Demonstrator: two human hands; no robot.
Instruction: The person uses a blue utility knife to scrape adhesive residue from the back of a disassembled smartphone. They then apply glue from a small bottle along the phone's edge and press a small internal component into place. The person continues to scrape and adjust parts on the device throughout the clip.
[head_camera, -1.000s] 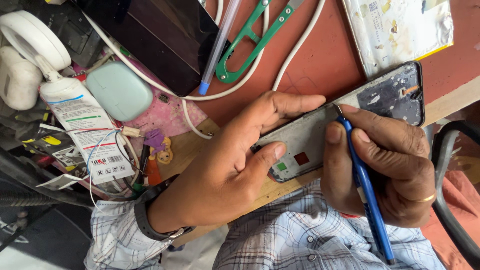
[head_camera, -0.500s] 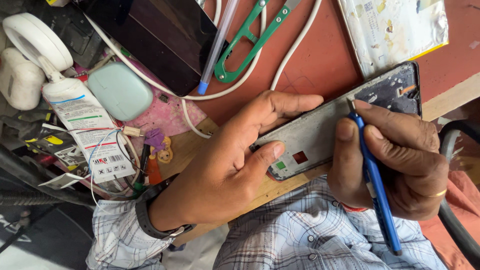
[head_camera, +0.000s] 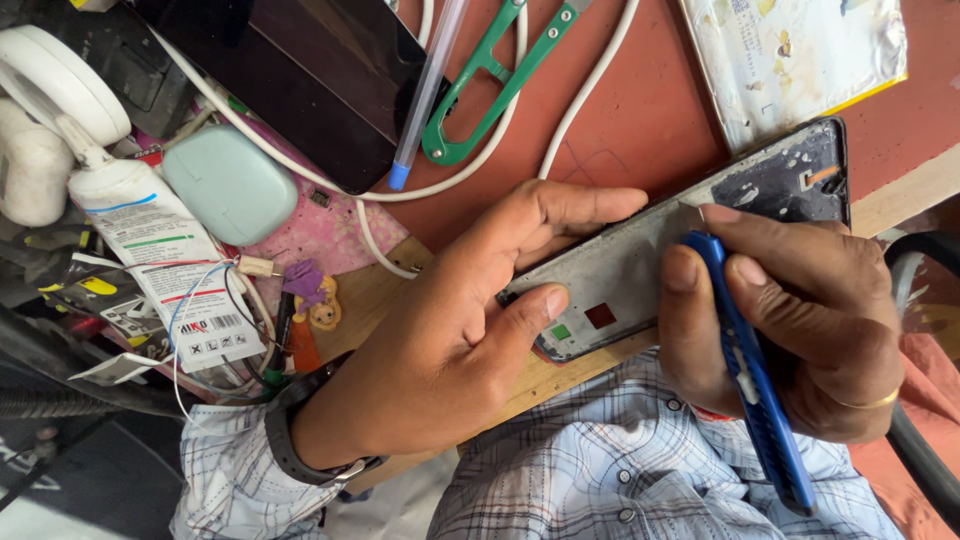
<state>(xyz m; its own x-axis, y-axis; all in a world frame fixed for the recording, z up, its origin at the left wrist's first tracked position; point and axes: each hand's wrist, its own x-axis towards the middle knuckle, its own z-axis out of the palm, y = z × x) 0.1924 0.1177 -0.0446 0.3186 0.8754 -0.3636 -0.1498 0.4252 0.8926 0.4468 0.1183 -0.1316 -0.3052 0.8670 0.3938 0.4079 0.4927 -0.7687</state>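
Phone frame (head_camera: 650, 270), grey and scuffed with a dark upper end, lies slanted across the edge of the red table (head_camera: 640, 120), pinned between both hands. Its lower end shows a small green square and a red square just beside the left thumb.

Left hand (head_camera: 470, 330) is closed on the frame's lower end: fingers stretch along the far long edge, thumb presses the near face, so the frame sits clamped in that grip. A dark band circles the wrist, with a plaid sleeve (head_camera: 230, 480) behind it.

Right hand (head_camera: 790, 320) is wrapped tight around a blue knife (head_camera: 745, 370), held like a pen; its short blade tip touches the frame's face just above the forefinger, near the frame's middle. The thumb rests on the frame below the blade. A gold ring sits on one finger.

Beyond the left fingers, away from the body, a dark slab (head_camera: 300, 80) lies on the table, with a white cable (head_camera: 560, 130) looping past it. Green snips (head_camera: 500, 80) and a clear pen (head_camera: 425, 100) with a blue cap lie above those fingertips. Beyond the right hand rests a stained white sheet (head_camera: 800, 60). Outward of the left wrist sit a pale green case (head_camera: 230, 185), a white tube (head_camera: 150, 240) and a purple and yellow charm (head_camera: 315, 300).
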